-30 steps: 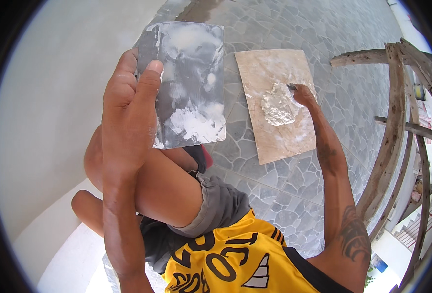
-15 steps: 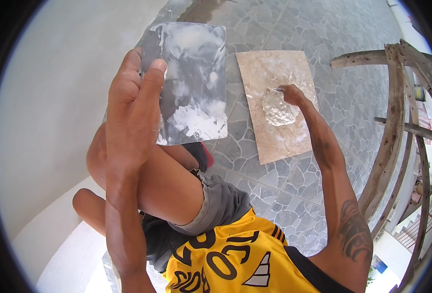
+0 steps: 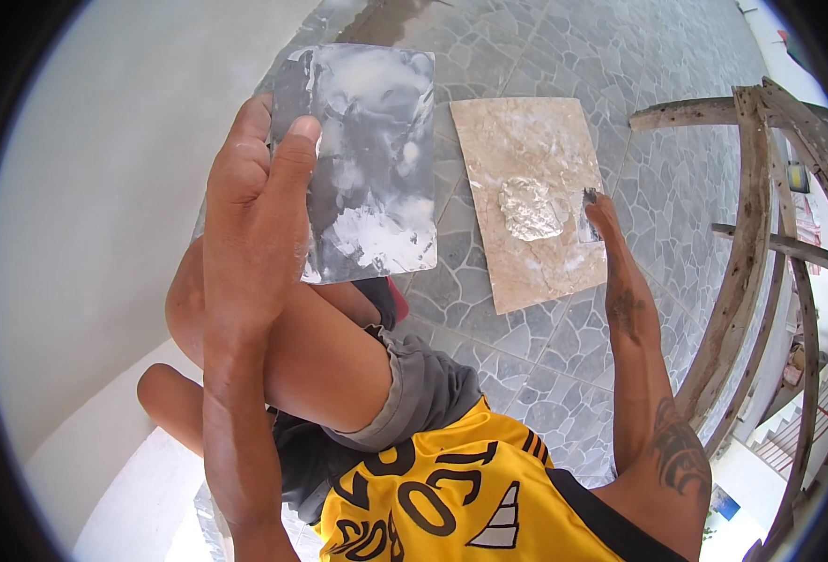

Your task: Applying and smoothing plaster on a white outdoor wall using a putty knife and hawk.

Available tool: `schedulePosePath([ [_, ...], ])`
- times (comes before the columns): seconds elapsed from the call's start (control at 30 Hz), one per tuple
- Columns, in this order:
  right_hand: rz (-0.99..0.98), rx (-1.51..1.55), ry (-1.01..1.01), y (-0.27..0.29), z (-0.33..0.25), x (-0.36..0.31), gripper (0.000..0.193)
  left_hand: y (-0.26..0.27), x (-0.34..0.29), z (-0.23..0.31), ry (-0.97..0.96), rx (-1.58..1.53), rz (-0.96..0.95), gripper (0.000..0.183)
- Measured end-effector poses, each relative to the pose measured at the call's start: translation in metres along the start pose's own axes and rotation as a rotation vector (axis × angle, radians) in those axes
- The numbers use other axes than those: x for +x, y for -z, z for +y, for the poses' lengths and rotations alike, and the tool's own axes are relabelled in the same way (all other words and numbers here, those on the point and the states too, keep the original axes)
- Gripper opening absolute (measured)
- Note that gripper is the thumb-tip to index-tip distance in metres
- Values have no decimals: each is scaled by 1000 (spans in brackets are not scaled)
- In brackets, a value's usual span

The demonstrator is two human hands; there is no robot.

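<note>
My left hand [image 3: 257, 220] grips the left edge of a dark grey rectangular plate [image 3: 369, 173], thumb on top. White putty is smeared over the plate, thickest near its lower right corner. A tan marbled board [image 3: 517, 140] lies on the floor, with a mound of wet white putty [image 3: 530, 210] at its middle. At the board's right edge, my right hand [image 3: 604, 215] is closed on a putty knife [image 3: 589, 229]. Its flat blade is beside the mound and apart from it. The fingers' undersides are hidden.
A pale wall [image 3: 105, 215] rises close on the left. Weathered wooden rails and posts [image 3: 746, 234] curve along the right. Stone-patterned grey tiles [image 3: 573, 365] cover the floor. My bent legs [image 3: 325, 361] are under the left forearm.
My right hand has drawn the putty knife from the mound rightward to the board's edge. The left hand and plate have hardly moved.
</note>
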State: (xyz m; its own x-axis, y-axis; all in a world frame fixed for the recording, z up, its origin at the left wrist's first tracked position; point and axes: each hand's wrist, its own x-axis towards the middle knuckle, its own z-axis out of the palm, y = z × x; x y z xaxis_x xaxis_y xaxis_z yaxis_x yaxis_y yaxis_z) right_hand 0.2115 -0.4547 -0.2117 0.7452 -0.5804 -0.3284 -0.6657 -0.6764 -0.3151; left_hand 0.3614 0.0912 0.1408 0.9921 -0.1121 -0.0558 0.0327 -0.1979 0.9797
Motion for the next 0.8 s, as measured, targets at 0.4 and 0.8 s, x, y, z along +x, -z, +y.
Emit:
schedulePosePath([
  [0.4,-259,629,-29,-17,0,-13,25,5,-9,10,132,21,-72,69],
  [0.8,-197,12,212,-3,-58,-37,37,6,-3,6,75,15,-101,69],
])
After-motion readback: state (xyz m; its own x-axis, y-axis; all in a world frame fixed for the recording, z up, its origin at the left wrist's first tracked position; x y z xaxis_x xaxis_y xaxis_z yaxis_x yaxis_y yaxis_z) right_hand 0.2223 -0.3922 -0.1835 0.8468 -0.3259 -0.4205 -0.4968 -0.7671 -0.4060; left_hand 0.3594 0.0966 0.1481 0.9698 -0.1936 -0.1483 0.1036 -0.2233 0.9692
